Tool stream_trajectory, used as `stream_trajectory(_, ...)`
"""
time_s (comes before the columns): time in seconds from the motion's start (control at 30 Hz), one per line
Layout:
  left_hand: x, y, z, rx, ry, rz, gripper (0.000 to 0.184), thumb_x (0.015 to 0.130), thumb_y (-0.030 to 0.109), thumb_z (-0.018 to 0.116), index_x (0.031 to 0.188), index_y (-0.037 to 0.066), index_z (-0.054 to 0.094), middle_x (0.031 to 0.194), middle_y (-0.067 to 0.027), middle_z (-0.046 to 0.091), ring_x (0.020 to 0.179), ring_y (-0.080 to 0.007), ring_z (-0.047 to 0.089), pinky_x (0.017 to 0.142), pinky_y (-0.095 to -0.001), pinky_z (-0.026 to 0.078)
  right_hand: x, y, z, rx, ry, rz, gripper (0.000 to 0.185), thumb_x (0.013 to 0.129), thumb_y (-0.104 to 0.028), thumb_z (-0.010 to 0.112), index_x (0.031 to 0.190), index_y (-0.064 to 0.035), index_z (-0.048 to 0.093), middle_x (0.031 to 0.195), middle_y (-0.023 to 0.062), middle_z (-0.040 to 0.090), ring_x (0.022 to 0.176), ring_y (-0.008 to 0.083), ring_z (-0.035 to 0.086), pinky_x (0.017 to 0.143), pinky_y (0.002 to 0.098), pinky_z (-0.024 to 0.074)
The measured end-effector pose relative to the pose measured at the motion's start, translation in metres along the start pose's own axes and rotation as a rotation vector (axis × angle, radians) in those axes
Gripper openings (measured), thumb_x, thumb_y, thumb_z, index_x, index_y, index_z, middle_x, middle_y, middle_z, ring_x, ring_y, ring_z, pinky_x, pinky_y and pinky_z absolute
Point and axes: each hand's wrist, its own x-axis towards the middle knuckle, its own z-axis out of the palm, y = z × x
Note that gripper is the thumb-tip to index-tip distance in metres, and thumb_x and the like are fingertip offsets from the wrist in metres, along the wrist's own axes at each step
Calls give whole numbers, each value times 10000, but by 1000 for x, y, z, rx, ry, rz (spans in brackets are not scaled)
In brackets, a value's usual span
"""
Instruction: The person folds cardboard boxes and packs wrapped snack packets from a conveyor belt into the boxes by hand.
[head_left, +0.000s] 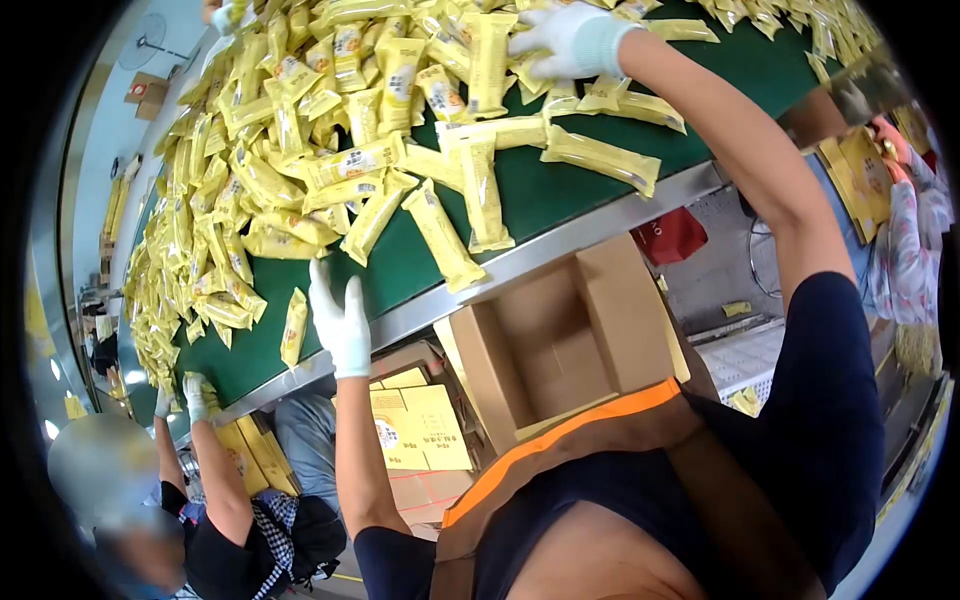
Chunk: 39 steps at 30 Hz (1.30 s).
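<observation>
Yellow wrapped snack packets (330,165) lie heaped over a green conveyor belt (390,280). My left hand (341,322), in a white glove, is at the belt's near edge with its fingers apart and nothing in them. Just left of it lies a single packet (294,327). Farther out, my right hand (570,42), also gloved, reaches over the pile with fingers stretched, beside an upright-lying packet (490,65). Its fingertips are close to the packets; whether they touch is unclear. Between my arms, below the belt, stands an opened cardboard box (560,365).
A metal rail (420,312) edges the belt. Folded yellow cartons (420,425) sit beside the box. At left a co-worker's gloved hand (198,395) is at the belt; at right another person's sleeve (905,250) shows near cartons (860,180). A red bag (672,236) hangs under the rail.
</observation>
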Motion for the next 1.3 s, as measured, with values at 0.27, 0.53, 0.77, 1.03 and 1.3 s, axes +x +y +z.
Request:
stream_trajectory(0.27,13,130,47,356,-386,77,680,870,445,665,1382,32,493,1076,-192,668,936,-332,658,820,-390,518,-151,-94,60,114,247,312,365,807,-394,686,978,-84,596,885,126,610,860,321,613,762,424,486)
stream_trajectory(0.53,19,87,20,316,-92,210,618,805,208,658,1393,101,501,1111,-207,584,1034,-366,597,878,-438,491,-151,-18,18,356,293,454,355,802,-309,668,1067,-83,601,986,181,668,952,381,633,841,447,504)
stream_trajectory(0.77,40,-21,-26,516,-45,181,476,877,210,641,1338,115,565,1197,-192,631,1053,-391,604,930,-449,480,-116,-2,39,332,-105,374,513,898,-534,560,1045,-46,625,961,219,667,988,395,619,883,444,474)
stream_trajectory(1.03,46,49,2,389,104,431,418,845,206,655,1238,77,590,1145,-168,646,1047,-342,620,885,-425,506,-161,-15,77,185,234,115,430,914,-305,581,1243,-31,550,1129,188,631,970,388,588,846,463,453)
stream_trajectory(1.3,50,63,27,381,-114,506,480,807,289,724,1222,74,614,1020,-154,694,917,-336,670,819,-440,526,-177,-34,47,91,207,247,657,812,-455,691,1324,-80,518,1077,171,596,995,369,576,859,448,452)
